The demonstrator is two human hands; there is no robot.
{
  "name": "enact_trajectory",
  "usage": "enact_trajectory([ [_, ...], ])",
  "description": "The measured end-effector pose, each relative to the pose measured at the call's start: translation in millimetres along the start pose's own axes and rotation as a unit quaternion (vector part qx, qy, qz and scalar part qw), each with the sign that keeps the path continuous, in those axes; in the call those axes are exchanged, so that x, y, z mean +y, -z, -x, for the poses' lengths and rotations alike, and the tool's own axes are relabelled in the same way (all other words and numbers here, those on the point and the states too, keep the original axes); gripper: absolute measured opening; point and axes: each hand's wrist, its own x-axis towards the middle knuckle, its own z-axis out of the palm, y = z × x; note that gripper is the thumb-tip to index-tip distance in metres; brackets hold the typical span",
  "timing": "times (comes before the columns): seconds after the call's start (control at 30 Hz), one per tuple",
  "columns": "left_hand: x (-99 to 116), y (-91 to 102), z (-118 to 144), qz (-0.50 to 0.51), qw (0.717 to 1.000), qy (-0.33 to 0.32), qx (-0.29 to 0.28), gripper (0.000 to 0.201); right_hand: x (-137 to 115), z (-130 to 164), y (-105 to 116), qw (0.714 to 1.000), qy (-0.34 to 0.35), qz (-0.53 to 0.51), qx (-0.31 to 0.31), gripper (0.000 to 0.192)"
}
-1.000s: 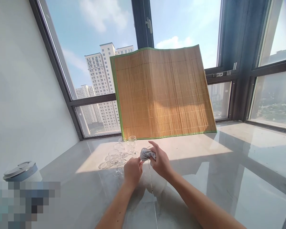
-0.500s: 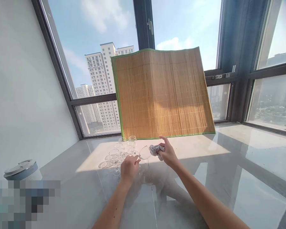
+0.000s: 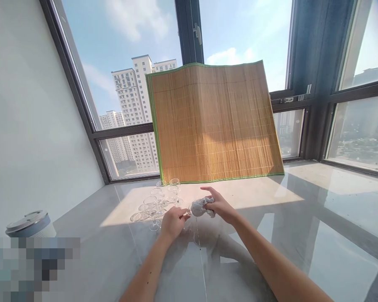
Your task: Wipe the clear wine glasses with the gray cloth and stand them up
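Note:
My left hand (image 3: 173, 221) pinches the stem of a clear wine glass (image 3: 192, 212) held on its side above the grey marble floor (image 3: 302, 235). My right hand (image 3: 220, 205) grips a small grey cloth (image 3: 199, 206) that is pushed over the glass's bowl, hiding most of it. Just left of my hands stand several more clear stemmed glasses (image 3: 159, 201) in a patch of sunlight.
A bamboo mat with green edging (image 3: 214, 123) leans upright against the window frame (image 3: 189, 31) behind the glasses. A white wall (image 3: 28, 126) runs along the left. A round grey-lidded container (image 3: 30, 224) sits at the lower left. Large windows close the far side and right.
The cloth was over the glass, came off to the right half a second ago so the bowl showed, and now covers the bowl again. My left hand has kept hold of the stem.

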Motion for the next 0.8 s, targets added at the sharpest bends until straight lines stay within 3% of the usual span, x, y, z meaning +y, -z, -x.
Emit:
enact_trajectory([
  [0.13,1.4,-4.5,-2.2,0.214,0.974,0.07,-0.017,0.034,1.0,-3.2,5.1,0.994,-0.006,-0.088,0.064,0.07],
  [0.23,6.2,-1.9,-1.5,0.315,0.94,0.099,-0.081,0.05,6.4,-8.7,11.9,0.982,-0.014,-0.129,0.134,0.073],
  [0.33,15.4,4.9,1.2,0.363,0.918,0.103,-0.126,0.056,12.6,-13.2,17.9,0.969,-0.013,-0.086,0.233,0.073],
  [0.4,22.1,7.4,2.4,0.391,0.906,0.105,-0.123,0.053,16.0,-13.9,15.9,0.963,-0.007,-0.036,0.266,0.07],
  [0.5,28.1,3.5,1.3,0.426,0.895,0.113,-0.064,0.043,20.6,-11.9,1.1,0.978,0.001,0.018,0.208,0.066],
  [0.63,25.7,-7.7,-2.3,0.399,0.907,0.123,0.054,0.035,28.6,-8.3,-22.3,0.989,0.025,0.087,0.113,0.064],
  [0.8,23.6,-9.0,-1.8,0.423,0.892,0.138,0.074,0.035,37.0,-6.8,-30.6,0.987,0.008,0.12,0.104,0.066],
])
